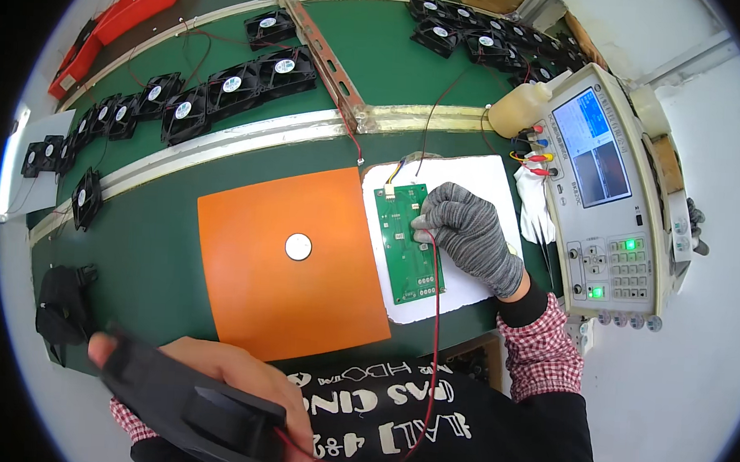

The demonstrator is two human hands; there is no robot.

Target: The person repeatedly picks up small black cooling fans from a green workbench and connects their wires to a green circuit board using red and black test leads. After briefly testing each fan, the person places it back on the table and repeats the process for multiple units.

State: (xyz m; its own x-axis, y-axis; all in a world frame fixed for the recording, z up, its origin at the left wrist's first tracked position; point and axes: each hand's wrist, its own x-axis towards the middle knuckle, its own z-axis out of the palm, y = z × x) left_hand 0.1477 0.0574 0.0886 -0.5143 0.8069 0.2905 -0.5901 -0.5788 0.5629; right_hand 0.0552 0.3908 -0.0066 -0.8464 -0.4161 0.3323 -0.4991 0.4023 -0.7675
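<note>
My left hand [241, 366], bare, grips a black cooling fan [197, 410] close to the camera at the lower left; it is partly blurred. From the fan, a thin red and black wire [436, 335] loops up to my right hand [472, 235]. That hand wears a grey striped knit glove, its fingers pinched around the wire's end at the green circuit board [402, 258]. The fingertips hide the plug and the spot they touch. The board lies on a white sheet [482, 174], with a small cable connector [390, 190] at its far edge.
An orange mat [290, 310] with a round white disc [298, 246] lies left of the board. Several black fans [233, 88] line the back. A bench tester [598, 184] with a lit screen stands at right, near a beige bottle [519, 109]. Red bins [139, 6] sit far left.
</note>
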